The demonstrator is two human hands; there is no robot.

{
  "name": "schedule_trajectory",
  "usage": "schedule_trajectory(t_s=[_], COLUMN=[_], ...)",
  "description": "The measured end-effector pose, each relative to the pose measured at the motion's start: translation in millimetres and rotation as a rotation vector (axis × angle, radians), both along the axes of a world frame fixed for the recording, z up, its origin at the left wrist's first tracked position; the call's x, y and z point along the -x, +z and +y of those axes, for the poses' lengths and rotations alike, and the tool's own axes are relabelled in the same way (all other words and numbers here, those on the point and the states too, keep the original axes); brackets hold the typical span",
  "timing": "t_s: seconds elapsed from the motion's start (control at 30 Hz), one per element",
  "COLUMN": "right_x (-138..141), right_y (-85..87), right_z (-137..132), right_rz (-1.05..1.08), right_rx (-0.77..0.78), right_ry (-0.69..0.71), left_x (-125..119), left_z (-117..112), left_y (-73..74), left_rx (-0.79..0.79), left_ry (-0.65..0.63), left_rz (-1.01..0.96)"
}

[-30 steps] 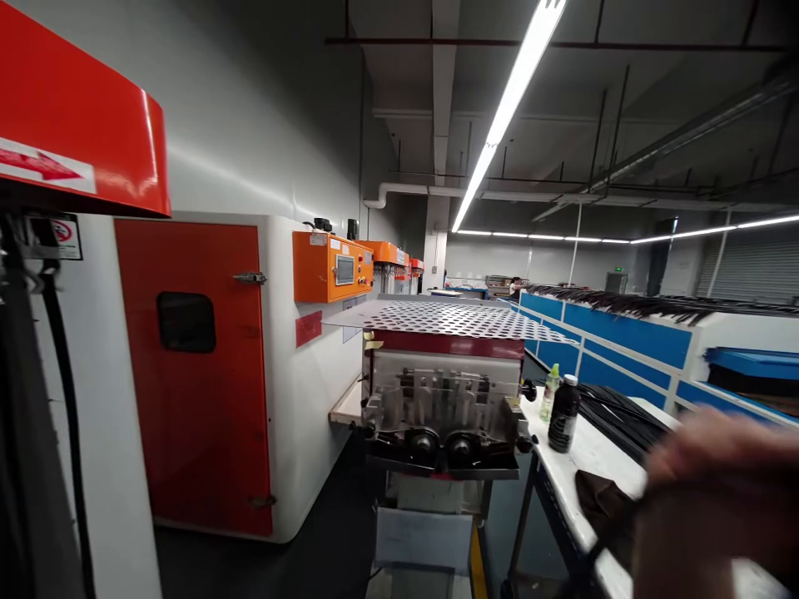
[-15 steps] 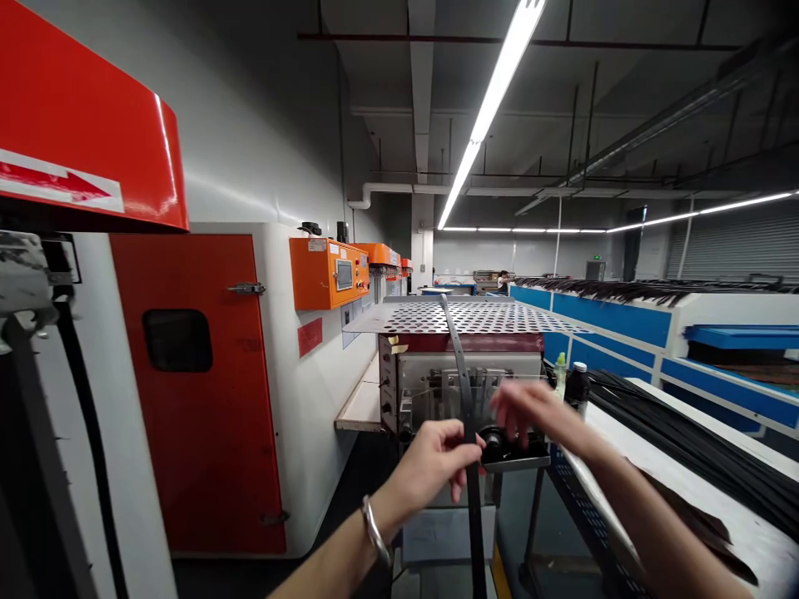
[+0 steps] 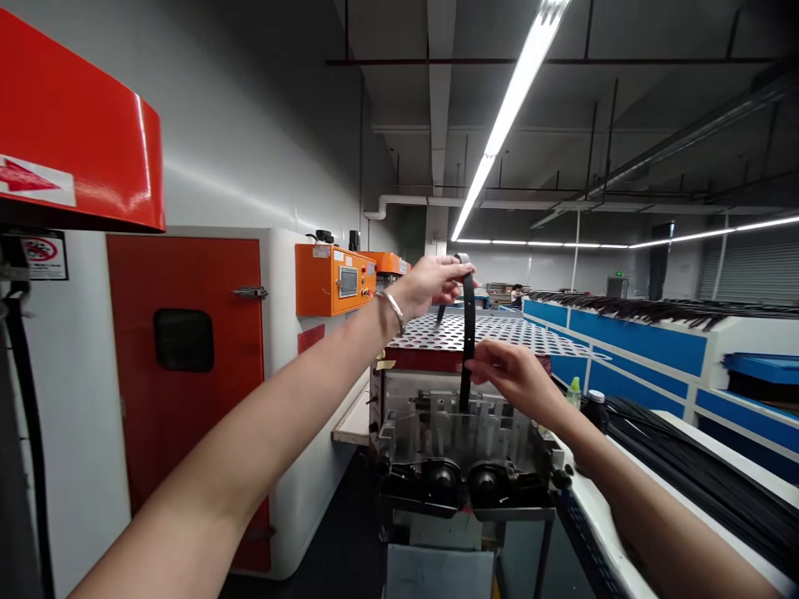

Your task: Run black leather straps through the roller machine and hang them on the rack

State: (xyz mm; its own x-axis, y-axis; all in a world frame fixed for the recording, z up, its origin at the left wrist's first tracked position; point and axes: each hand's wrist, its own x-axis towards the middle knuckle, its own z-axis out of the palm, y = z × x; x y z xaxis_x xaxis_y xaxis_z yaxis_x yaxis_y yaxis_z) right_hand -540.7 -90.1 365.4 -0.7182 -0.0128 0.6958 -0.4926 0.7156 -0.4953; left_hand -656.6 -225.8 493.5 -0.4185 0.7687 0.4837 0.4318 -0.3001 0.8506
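A black belt strap [image 3: 468, 320] with a row of small holes hangs upright in front of me. My left hand [image 3: 437, 281], a silver bangle on its wrist, is raised and pinches the strap near its upper bend. Lower down, my right hand [image 3: 508, 373] has its fingertips closed on the strap's edge. The strap's lower end is in front of a machine [image 3: 462, 433] with a clear cover and two dark round wheels below. Behind the strap lies a perforated metal sheet [image 3: 518, 333] on top of the machine.
An orange control box [image 3: 334, 281] and a cabinet with a red door [image 3: 193, 433] stand on the left. To the right, a white table [image 3: 599, 507] carries a bundle of black straps [image 3: 699, 474] and two bottles [image 3: 595, 409]. Blue-and-white benches [image 3: 612, 345] run beyond.
My left hand has moved up and forward with the strap, lifting its lower end up to the machine. My right hand has come in from the right and closed on the strap.
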Motion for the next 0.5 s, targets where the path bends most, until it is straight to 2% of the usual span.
schedule_trajectory(t_s=[0.03, 0.1, 0.23, 0.33, 0.5], right_x=[8.2, 22.2, 34.5, 35.3, 38.6], right_y=[0.9, -4.4, -21.8, -27.0, -35.2], right_z=[3.5, 8.6, 12.2, 10.9, 8.2], right_rz=[0.030, 0.056, -0.018, -0.035, -0.070], right_rx=[-0.037, -0.080, -0.018, 0.064, 0.104], right_ry=[-0.040, -0.087, 0.012, 0.084, 0.139], left_x=[2.3, 2.8, -2.2, -2.3, 2.6], left_z=[4.1, 8.9, 9.7, 8.5, 6.1], left_y=[4.4, 1.7, -27.4, -48.7, -73.1], left_rx=[-0.009, -0.027, -0.067, -0.070, -0.038], left_ry=[0.007, 0.037, 0.117, 0.142, 0.138], left_rz=[0.023, 0.063, 0.135, 0.176, 0.210])
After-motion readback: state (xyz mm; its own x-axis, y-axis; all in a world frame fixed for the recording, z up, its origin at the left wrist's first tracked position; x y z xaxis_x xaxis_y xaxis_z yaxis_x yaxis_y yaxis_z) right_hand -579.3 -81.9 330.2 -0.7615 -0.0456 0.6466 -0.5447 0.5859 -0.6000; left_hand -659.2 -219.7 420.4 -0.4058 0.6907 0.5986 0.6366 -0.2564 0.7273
